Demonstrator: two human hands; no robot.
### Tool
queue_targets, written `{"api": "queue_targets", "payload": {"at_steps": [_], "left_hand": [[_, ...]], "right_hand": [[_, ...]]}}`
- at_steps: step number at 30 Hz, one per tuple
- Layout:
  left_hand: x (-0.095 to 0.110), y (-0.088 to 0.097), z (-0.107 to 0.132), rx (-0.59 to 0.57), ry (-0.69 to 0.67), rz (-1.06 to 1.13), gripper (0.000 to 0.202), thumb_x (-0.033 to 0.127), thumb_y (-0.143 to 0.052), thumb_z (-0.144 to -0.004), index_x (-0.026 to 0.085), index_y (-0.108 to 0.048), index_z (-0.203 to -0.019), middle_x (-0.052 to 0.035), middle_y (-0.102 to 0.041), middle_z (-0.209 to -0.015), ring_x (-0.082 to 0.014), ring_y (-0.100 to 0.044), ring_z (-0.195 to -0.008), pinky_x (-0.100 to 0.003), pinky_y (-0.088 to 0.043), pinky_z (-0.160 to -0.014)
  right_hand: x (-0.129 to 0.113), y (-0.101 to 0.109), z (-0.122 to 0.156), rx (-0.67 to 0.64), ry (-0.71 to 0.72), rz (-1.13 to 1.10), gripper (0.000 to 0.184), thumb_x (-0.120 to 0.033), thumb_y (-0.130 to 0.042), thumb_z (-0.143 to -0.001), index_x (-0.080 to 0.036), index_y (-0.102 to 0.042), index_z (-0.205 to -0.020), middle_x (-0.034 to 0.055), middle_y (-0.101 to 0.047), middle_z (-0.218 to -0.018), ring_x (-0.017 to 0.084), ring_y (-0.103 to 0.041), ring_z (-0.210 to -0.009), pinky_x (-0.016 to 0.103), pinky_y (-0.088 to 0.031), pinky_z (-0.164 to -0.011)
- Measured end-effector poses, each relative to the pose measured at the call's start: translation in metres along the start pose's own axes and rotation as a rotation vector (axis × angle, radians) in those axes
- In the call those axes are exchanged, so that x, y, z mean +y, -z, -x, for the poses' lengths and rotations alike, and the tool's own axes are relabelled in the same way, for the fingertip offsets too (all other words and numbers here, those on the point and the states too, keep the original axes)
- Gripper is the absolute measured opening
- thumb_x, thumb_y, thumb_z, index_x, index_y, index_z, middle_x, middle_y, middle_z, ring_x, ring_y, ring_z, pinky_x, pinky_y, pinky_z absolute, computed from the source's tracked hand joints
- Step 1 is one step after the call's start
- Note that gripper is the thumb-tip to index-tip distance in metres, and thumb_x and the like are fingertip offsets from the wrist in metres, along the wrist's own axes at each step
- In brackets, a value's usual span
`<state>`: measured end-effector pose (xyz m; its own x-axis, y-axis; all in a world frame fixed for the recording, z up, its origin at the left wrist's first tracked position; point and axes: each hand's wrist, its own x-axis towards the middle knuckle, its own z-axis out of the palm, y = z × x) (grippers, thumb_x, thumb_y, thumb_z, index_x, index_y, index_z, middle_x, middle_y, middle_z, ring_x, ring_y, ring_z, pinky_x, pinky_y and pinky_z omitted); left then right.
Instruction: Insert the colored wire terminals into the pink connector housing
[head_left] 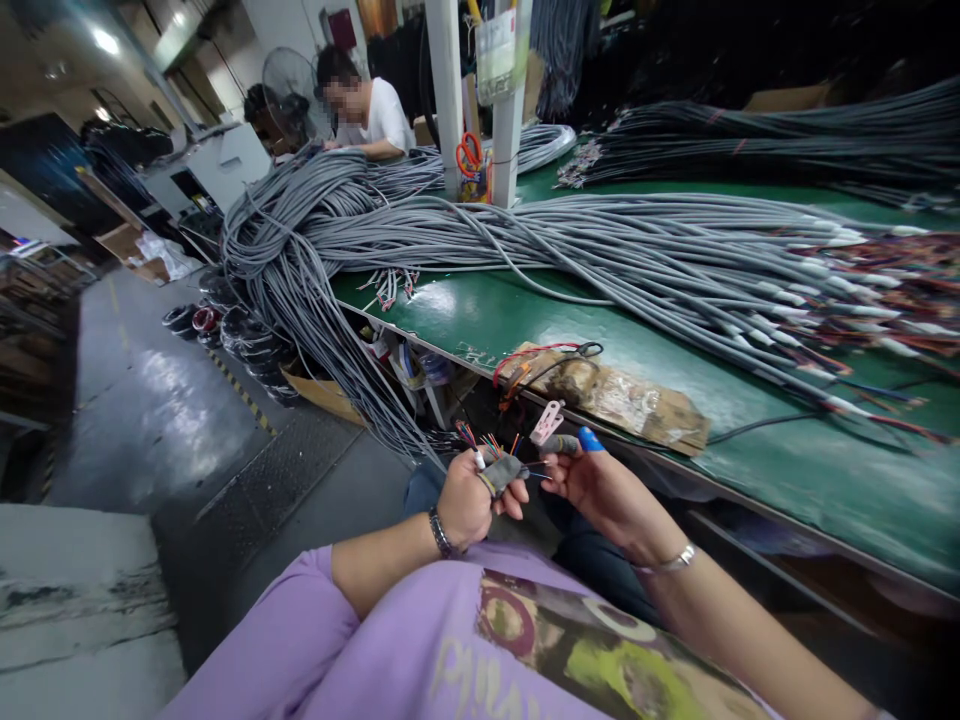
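Note:
My left hand (471,497) is closed around the end of a grey cable, and thin coloured wires (491,447) fan out above the fist. A grey covering wraps one of its fingers. Just to the right, my right hand (592,490) has its fingertips pinched on one of the thin wires (536,468) near the left hand. Grey and blue coverings sit on its fingers. Beyond the right fingers, a pink clip (547,422) stands at the bench edge. A large bundle of grey cables (450,240) lies along the bench, some hanging down toward my lap.
The green bench (787,490) runs across in front of me. On its edge lies a taped cardboard piece (622,395) with red and black leads. A white post (448,100) holds orange-handled scissors (469,152). Dark cables (750,140) lie behind. Across the bench sits another person (382,115).

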<state>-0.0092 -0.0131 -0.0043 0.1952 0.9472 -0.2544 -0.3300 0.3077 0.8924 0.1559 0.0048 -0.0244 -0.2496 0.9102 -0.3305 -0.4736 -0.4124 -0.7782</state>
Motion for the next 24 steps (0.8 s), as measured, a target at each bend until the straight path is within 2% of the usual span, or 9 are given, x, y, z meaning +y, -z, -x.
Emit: {"api": "queue_targets", "payload": {"at_steps": [2, 5, 9, 11, 17, 20, 24], "left_hand": [[0.003, -0.004, -0.001, -0.018, 0.014, -0.015, 0.041, 0.051, -0.072, -0.066, 0.015, -0.052, -0.067, -0.0001, -0.060, -0.051, -0.0079, -0.051, -0.034, -0.019, -0.020, -0.034], [0.005, -0.010, -0.003, -0.047, 0.032, -0.034, 0.042, 0.052, -0.072, -0.065, 0.014, -0.052, -0.067, 0.0002, -0.059, -0.050, -0.0079, -0.051, -0.035, -0.019, -0.021, -0.035], [0.006, -0.013, -0.007, -0.070, 0.032, -0.052, 0.041, 0.051, -0.070, -0.067, 0.014, -0.054, -0.066, -0.0010, -0.061, -0.054, -0.0073, -0.051, -0.036, -0.019, -0.021, -0.036], [0.006, -0.013, -0.008, -0.066, 0.036, -0.053, 0.040, 0.050, -0.070, -0.067, 0.014, -0.054, -0.067, -0.0009, -0.061, -0.054, -0.0073, -0.052, -0.036, -0.019, -0.022, -0.036], [0.004, -0.014, -0.011, -0.056, 0.069, -0.075, 0.041, 0.052, -0.070, -0.064, 0.015, -0.053, -0.068, 0.0005, -0.059, -0.052, -0.0072, -0.051, -0.036, -0.019, -0.021, -0.035], [0.002, -0.014, -0.012, -0.057, 0.081, -0.092, 0.043, 0.054, -0.069, -0.064, 0.015, -0.053, -0.067, 0.0000, -0.060, -0.053, -0.0070, -0.051, -0.036, -0.019, -0.021, -0.036], [0.002, -0.014, -0.011, -0.067, 0.094, -0.121, 0.042, 0.053, -0.070, -0.064, 0.014, -0.053, -0.066, -0.0006, -0.060, -0.053, -0.0067, -0.050, -0.035, -0.019, -0.021, -0.036]], "right_hand": [[-0.007, -0.003, -0.004, -0.032, -0.016, 0.013, 0.046, -0.064, -0.066, -0.072, -0.019, -0.066, -0.081, 0.0041, -0.062, -0.075, 0.014, -0.054, -0.060, 0.030, -0.049, -0.061], [-0.015, -0.012, -0.007, -0.066, 0.088, 0.159, 0.045, -0.063, -0.065, -0.074, -0.018, -0.063, -0.079, 0.0023, -0.059, -0.069, 0.013, -0.049, -0.057, 0.028, -0.045, -0.056], [-0.015, -0.020, -0.005, 0.114, 0.286, 0.352, 0.047, -0.066, -0.063, -0.074, -0.019, -0.058, -0.069, 0.0006, -0.053, -0.061, 0.013, -0.044, -0.053, 0.027, -0.039, -0.052], [-0.013, -0.020, -0.006, 0.168, 0.327, 0.373, 0.050, -0.070, -0.057, -0.075, -0.021, -0.059, -0.069, 0.0016, -0.054, -0.062, 0.014, -0.045, -0.055, 0.028, -0.039, -0.053], [-0.010, -0.018, -0.018, 0.012, 0.189, 0.135, 0.054, -0.074, -0.058, -0.071, -0.021, -0.061, -0.072, 0.0029, -0.056, -0.065, 0.018, -0.053, -0.060, 0.031, -0.045, -0.058], [-0.010, -0.020, -0.022, 0.026, 0.164, 0.061, 0.054, -0.074, -0.061, -0.068, -0.021, -0.062, -0.077, 0.0045, -0.060, -0.069, 0.020, -0.056, -0.064, 0.034, -0.048, -0.063], [-0.008, -0.020, -0.024, 0.051, 0.137, -0.004, 0.052, -0.071, -0.068, -0.064, -0.022, -0.063, -0.078, 0.0041, -0.062, -0.071, 0.019, -0.056, -0.064, 0.032, -0.047, -0.061]]}}
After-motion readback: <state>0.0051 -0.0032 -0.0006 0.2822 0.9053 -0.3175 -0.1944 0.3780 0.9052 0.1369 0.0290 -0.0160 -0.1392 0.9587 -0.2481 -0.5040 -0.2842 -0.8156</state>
